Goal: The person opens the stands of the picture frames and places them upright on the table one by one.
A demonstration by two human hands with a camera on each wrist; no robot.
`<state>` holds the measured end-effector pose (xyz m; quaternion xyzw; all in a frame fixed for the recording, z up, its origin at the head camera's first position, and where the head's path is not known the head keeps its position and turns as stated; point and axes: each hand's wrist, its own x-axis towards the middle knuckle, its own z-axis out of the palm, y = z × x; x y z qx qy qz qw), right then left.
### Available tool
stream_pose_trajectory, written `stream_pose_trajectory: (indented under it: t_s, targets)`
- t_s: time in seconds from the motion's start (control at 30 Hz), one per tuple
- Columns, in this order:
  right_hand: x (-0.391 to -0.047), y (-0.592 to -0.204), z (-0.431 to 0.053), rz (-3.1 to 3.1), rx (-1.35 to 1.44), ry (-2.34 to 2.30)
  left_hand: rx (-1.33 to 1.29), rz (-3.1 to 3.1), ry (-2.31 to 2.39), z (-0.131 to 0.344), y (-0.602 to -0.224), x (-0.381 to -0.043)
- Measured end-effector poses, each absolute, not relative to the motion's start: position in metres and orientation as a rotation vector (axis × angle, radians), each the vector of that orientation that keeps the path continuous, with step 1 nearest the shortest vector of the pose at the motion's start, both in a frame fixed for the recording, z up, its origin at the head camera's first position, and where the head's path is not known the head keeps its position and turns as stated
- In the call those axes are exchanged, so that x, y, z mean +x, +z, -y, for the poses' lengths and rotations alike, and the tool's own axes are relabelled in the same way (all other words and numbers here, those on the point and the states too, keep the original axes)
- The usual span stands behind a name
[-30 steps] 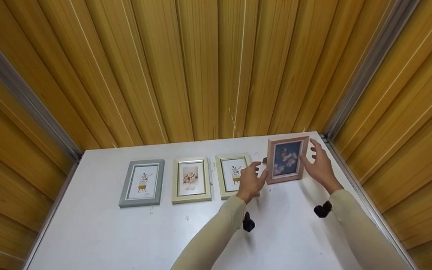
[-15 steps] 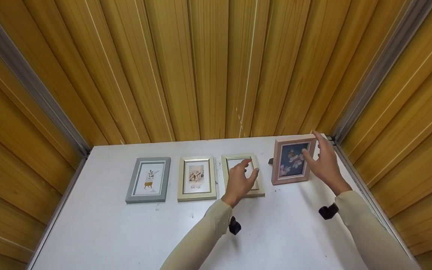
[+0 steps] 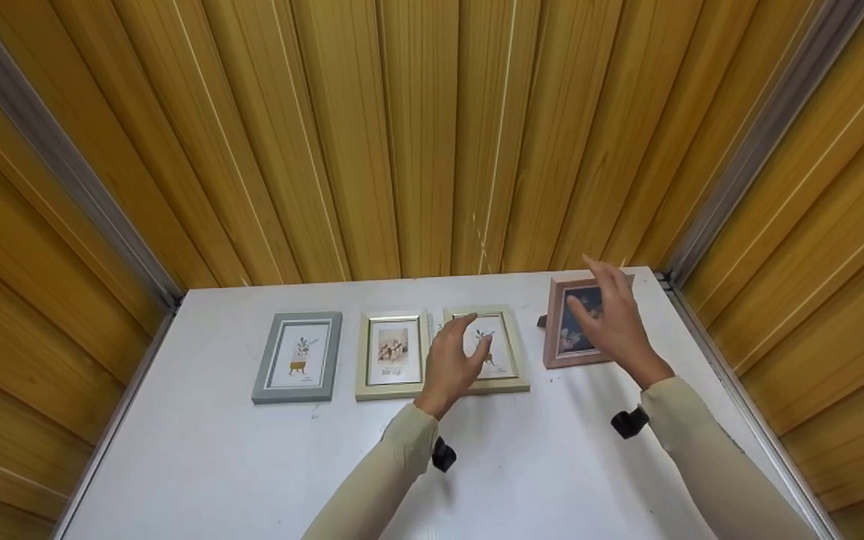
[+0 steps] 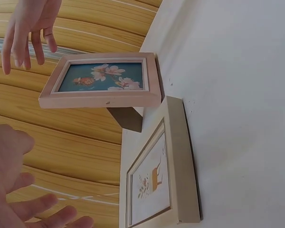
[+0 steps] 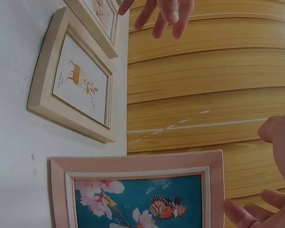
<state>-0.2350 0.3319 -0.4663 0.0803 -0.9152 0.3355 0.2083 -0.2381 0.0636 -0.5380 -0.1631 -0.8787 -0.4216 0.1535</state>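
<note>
- Loosely curved, the left hand [image 3: 451, 367] grips nothing near a cream frame [image 3: 502, 357].
- Right hand [image 3: 616, 326]: fingers spread, nothing held.
- Pink frame [image 4: 103, 80]: propped upright, just beyond the right hand.

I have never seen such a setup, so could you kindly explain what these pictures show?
There is no machine, only a person's bare left hand and right hand. The head view comes from a camera worn on the head; the others come from the left-wrist camera and right-wrist camera. On the white table lie a grey-blue picture frame and two cream picture frames; a pink picture frame stands propped on its back support. Neither hand holds anything; the right one is nearest the pink frame.
</note>
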Motion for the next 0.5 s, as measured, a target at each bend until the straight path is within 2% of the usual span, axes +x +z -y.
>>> stream_pose_trajectory:
  t_s: [0.5]
  targets:
    - [-0.235, -0.476, -0.29, 2.516, 0.36, 0.943, -0.359, 2.573, -1.176, -0.03, -0.546, -0.236]
